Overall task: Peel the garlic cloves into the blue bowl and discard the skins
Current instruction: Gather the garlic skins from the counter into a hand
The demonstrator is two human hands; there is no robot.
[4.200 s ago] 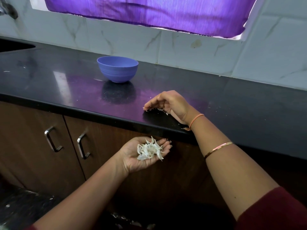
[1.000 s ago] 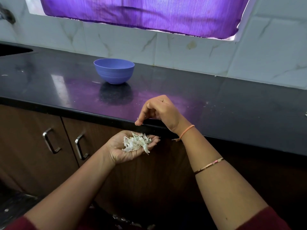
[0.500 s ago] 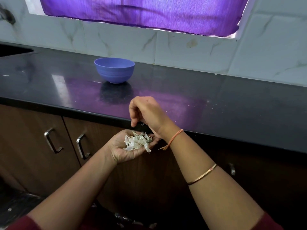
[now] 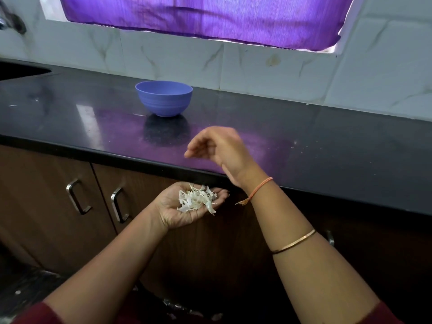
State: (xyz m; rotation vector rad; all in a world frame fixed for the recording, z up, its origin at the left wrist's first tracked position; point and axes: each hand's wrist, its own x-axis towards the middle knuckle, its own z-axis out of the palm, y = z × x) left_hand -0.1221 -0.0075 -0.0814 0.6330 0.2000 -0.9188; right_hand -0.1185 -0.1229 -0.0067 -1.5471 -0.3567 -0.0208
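Note:
My left hand (image 4: 180,211) is held palm up just below the counter's front edge, cupping a heap of white garlic skins (image 4: 197,199). My right hand (image 4: 218,148) hovers above the counter edge, blurred, fingers loosely curled and holding nothing I can make out. The blue bowl (image 4: 164,98) stands upright farther back on the black countertop (image 4: 327,146); its inside is hidden from this angle.
Brown cabinet doors with metal handles (image 4: 78,197) sit under the counter. A dark sink recess (image 4: 21,71) lies at the far left. White tiled wall and a purple curtain (image 4: 198,17) are behind. Tiny skin specks dot the counter at right (image 4: 295,142).
My right hand dropped down to the skins in my left palm, then lifted back up above the counter edge. My left hand stays cupped under the edge with the heap.

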